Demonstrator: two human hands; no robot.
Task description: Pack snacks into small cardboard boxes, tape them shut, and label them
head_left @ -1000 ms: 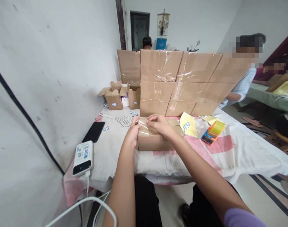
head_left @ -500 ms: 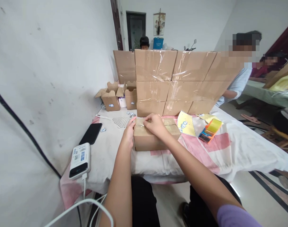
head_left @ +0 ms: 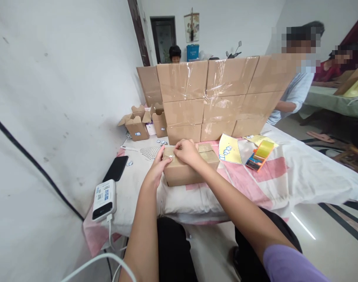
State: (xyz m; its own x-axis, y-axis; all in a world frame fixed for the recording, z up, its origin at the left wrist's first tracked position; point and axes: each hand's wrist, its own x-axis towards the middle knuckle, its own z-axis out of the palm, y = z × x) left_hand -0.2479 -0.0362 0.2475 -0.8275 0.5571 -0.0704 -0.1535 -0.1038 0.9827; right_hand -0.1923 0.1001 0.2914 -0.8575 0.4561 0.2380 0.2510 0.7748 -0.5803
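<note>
A small closed cardboard box (head_left: 183, 175) lies on the cloth in front of me, with shiny clear tape running along its top. My left hand (head_left: 158, 166) grips its left end, the thumb on top and the fingers down the side. On the top, near that end, my right hand (head_left: 187, 152) is closed in a pinch at the tape. Its fingertips are partly hidden, so I cannot make out what is between them. To the right of the box are a yellow printed sheet (head_left: 230, 150) and an orange tape dispenser (head_left: 256, 159) with a yellowish roll.
Stacked taped cartons (head_left: 222, 98) form a wall behind the box. Small open boxes (head_left: 137, 129) stand at the back left. A black phone (head_left: 116, 168) and a white power bank (head_left: 105, 199) with a cable lie left. A person's sleeve (head_left: 299, 92) shows at the right.
My left thumb has come over onto the top of the box. My right hand stays pinched at the tape. The whole view has shifted slightly.
</note>
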